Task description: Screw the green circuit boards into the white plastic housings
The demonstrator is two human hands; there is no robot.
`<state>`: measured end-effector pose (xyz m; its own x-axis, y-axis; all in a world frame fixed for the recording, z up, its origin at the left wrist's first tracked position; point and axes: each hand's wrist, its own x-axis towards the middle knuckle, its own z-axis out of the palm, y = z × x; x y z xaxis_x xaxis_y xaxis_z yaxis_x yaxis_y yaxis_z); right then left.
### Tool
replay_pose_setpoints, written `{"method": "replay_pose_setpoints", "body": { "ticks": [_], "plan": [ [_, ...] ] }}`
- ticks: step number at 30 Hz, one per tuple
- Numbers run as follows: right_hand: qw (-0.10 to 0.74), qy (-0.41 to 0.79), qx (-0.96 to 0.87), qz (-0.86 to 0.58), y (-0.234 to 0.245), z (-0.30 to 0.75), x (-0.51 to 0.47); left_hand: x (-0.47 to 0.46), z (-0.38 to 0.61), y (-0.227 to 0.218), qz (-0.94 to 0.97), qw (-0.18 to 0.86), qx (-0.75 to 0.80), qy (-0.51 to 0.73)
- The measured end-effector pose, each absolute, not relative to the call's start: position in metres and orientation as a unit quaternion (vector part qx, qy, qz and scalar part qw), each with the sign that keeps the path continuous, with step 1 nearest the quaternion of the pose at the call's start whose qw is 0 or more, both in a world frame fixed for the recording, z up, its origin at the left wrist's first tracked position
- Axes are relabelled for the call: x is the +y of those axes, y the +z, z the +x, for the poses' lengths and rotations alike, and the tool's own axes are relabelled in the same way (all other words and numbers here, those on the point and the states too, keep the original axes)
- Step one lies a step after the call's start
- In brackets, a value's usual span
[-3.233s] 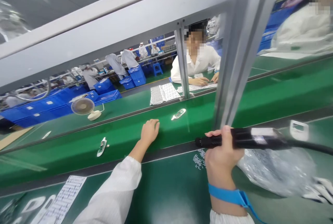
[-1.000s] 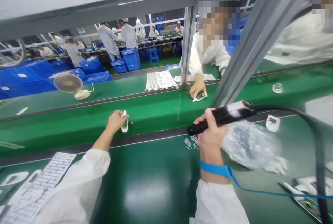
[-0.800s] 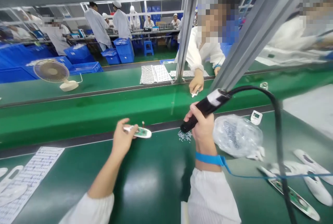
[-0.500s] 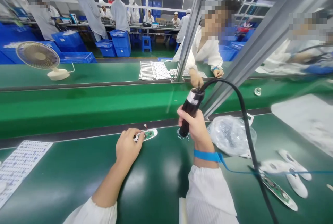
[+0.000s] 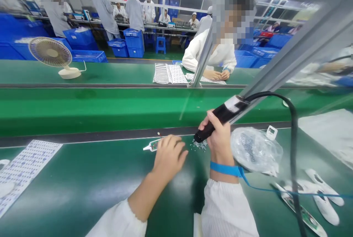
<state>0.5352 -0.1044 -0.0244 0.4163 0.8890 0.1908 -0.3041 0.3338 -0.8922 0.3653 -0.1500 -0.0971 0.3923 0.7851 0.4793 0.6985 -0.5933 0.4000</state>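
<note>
The left hand [image 5: 169, 158] lies curved on top of a small white and green circuit board [image 5: 153, 145], and the board pokes out from under the fingers toward the left. I cannot tell if this grip is squeezing the board or just pressing on it. The right hand [image 5: 217, 134] is wrapped shut around a black corded tool [image 5: 222, 117]. The tool's dark tip points down and to the left, toward the board, and stops just beside a little pile of tiny silver bits [image 5: 199, 145]. The two hands are near each other, with the pile between them. A blue wrist strap [image 5: 223, 169] goes around the right wrist. The tool's black cord [image 5: 293, 126] goes up and over to the right of that hand. Just right of the right hand sits a clear plastic bag [image 5: 255, 148] with small parts in it. Farther right lie long green boards [image 5: 300, 211] beside white shells [image 5: 322, 207]. Well left of the left hand, a white printed sheet [image 5: 27, 171] lies on the green table [image 5: 82, 193]. The dark far edge of the table [image 5: 82, 132] runs just past the board, and a wide green belt [image 5: 96, 110] lies beyond it.
</note>
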Motion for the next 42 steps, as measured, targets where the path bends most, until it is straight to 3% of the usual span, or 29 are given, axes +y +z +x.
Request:
{"method": "replay_pose_setpoints", "body": {
  "ticks": [35, 42],
  "plan": [
    [0.718, 0.488, -0.378, -0.322, -0.024, 0.543, -0.109, -0.132, 0.386, -0.112, 0.827, 0.103, 0.472, 0.287],
    [0.714, 0.492, -0.400, -0.296, -0.021, 0.537, -0.111, -0.133, 0.386, -0.108, 0.801, 0.118, 0.477, 0.341]
  ]
}}
